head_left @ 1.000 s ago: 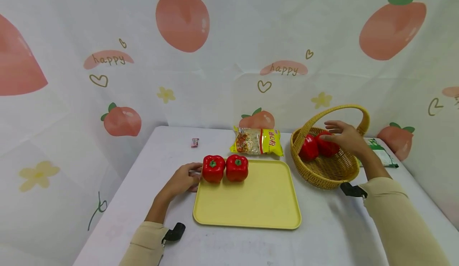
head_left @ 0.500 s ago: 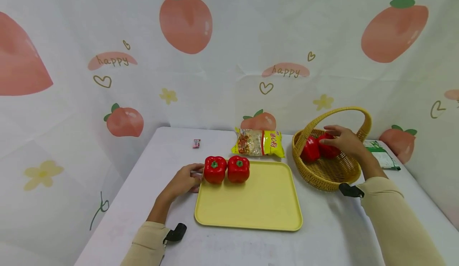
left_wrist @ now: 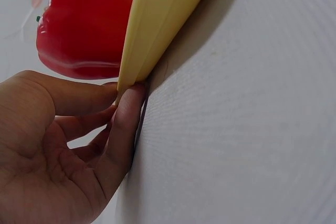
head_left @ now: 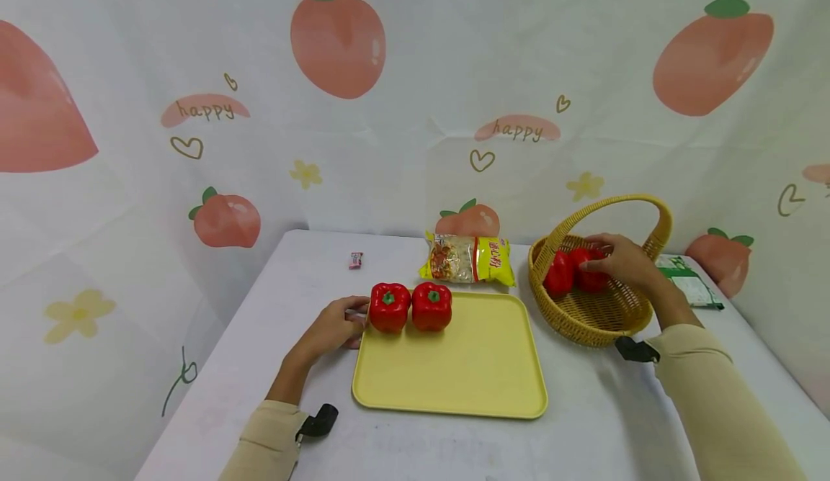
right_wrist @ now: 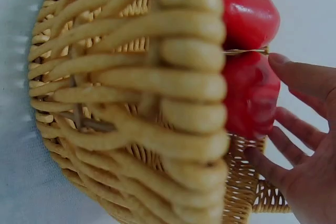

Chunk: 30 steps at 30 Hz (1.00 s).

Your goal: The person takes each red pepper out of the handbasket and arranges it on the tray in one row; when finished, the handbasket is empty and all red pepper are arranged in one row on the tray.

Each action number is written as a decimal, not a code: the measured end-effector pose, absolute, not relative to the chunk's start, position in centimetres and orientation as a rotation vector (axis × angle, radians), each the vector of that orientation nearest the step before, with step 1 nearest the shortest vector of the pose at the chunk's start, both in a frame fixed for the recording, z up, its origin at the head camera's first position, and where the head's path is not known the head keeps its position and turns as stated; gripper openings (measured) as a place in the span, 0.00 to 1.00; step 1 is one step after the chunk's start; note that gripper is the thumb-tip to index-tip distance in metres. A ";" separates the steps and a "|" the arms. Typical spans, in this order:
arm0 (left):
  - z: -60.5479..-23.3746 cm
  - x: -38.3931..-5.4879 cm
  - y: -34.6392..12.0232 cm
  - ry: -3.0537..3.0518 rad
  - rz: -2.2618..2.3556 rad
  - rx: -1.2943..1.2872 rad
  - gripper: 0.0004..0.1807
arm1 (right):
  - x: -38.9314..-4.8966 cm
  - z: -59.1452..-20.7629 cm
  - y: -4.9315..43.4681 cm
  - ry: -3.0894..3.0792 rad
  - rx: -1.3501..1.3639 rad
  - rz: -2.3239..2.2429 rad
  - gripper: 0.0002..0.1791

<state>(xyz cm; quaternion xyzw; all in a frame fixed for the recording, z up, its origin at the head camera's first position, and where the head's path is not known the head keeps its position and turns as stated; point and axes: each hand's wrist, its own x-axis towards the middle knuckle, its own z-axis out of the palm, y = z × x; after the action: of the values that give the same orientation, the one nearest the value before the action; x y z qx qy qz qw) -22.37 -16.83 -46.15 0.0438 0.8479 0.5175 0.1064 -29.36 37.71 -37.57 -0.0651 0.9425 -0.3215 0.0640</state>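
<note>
Two red bell peppers, a left one [head_left: 390, 309] and a right one [head_left: 431, 307], stand side by side at the back left of a yellow tray [head_left: 454, 373]. My left hand [head_left: 332, 326] pinches the tray's left edge, thumb on the rim and a finger beneath, as the left wrist view shows. On the right, a wicker basket [head_left: 586, 330] with a tall handle contains a red bell pepper [head_left: 559, 277] and another beside it, the nearer bell pepper [right_wrist: 252, 95]. My right hand [head_left: 625, 263] reaches into the basket and grips that pepper with thumb and curled fingers.
Behind the tray lies a yellow food packet [head_left: 467, 258]. A small pink wrapped piece [head_left: 355, 261] lies at the back left of the white table. A green and white packet [head_left: 694, 283] is behind the basket, which partly hides it.
My right hand has lowered slightly onto the pepper in the basket, and the peppers there have shifted a little. The left hand stays at the tray edge. The head view has tilted slightly.
</note>
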 end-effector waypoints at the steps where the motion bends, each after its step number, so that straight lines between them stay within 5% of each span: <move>1: -46.1 -22.4 -16.8 2.495 1.528 0.133 0.30 | -29.4 -37.6 37.8 2.850 -0.198 -0.951 0.41; 30: -46.3 -22.4 -16.9 2.478 1.549 0.140 0.29 | -29.4 -37.9 37.6 2.857 -0.155 -0.797 0.41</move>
<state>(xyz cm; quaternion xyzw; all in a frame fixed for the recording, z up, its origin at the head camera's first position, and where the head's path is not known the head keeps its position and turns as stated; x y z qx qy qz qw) -22.35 -16.95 -46.28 0.0474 0.8420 0.5264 0.1079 -29.42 37.62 -37.91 -0.0520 0.9584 -0.2674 0.0859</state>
